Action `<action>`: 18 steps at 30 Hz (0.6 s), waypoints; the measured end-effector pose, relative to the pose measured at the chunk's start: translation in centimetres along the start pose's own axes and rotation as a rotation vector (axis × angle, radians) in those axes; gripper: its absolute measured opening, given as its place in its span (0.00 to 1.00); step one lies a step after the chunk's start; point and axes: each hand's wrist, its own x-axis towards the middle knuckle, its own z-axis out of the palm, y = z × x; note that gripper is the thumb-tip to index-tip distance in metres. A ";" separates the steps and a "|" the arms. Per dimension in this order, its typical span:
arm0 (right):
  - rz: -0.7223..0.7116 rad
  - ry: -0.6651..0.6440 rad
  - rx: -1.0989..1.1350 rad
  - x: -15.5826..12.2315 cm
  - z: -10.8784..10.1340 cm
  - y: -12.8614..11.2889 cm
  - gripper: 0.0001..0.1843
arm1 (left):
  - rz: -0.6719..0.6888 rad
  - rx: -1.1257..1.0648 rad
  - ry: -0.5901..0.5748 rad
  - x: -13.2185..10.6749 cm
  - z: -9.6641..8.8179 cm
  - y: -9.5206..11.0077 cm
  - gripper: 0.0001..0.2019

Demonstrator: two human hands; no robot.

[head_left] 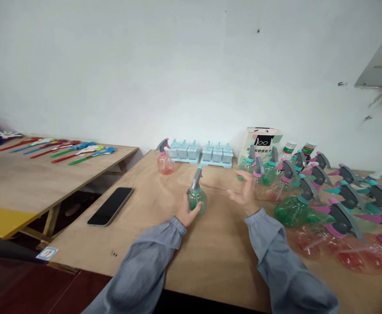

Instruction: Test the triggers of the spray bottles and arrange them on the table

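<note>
A green spray bottle (198,196) with a grey trigger head and teal nozzle stands upright near the table's middle. My left hand (187,210) is wrapped around its lower left side. To the right, my right hand (246,195) is raised over the table with its fingers apart and nothing in them. It is nearest to a cluster of spray bottles, among them a green one (294,211) and a red one (323,240). A single red spray bottle (165,164) with a pink collar stands at the back left of the table.
Two light-blue ice-pop moulds (186,152) stand along the wall beside a printed box (259,144). A black-screened phone (111,206) lies on the left of my table (138,244). Across a gap, another table (17,179) bears several colourful hand-shaped sticks (79,152).
</note>
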 end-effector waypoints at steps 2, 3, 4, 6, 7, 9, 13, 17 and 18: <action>-0.099 -0.138 0.007 -0.9 2.5 -2.3 0.45 | 0.024 0.032 -0.009 -1.3 1.1 1.0 0.35; -0.121 -0.194 0.007 -1.4 3.6 -3.1 0.48 | 0.040 0.049 -0.009 -2.1 1.8 1.7 0.38; -0.122 -0.237 0.013 -1.8 4.4 -3.5 0.48 | 0.056 0.058 -0.012 -3.0 2.5 2.3 0.41; -0.096 -0.260 0.036 -2.4 5.3 -3.8 0.43 | 0.089 0.038 -0.048 -4.6 3.7 3.5 0.46; -0.082 -0.245 0.049 -2.5 5.4 -3.7 0.39 | 0.107 0.007 -0.081 -5.2 4.2 3.9 0.47; -0.057 -0.208 0.083 -2.3 5.0 -3.4 0.30 | 0.129 -0.078 -0.129 -5.0 4.6 4.3 0.47; -0.006 -0.186 0.148 -1.2 3.3 -3.4 0.18 | -0.026 -0.129 0.160 1.8 2.2 2.4 0.35; 0.044 -0.211 0.198 -0.7 2.4 -4.0 0.14 | -0.273 0.000 0.520 12.6 -3.9 -2.0 0.30; 0.056 -0.222 0.213 -0.7 2.4 -4.1 0.13 | -0.337 0.049 0.576 14.8 -5.4 -3.0 0.29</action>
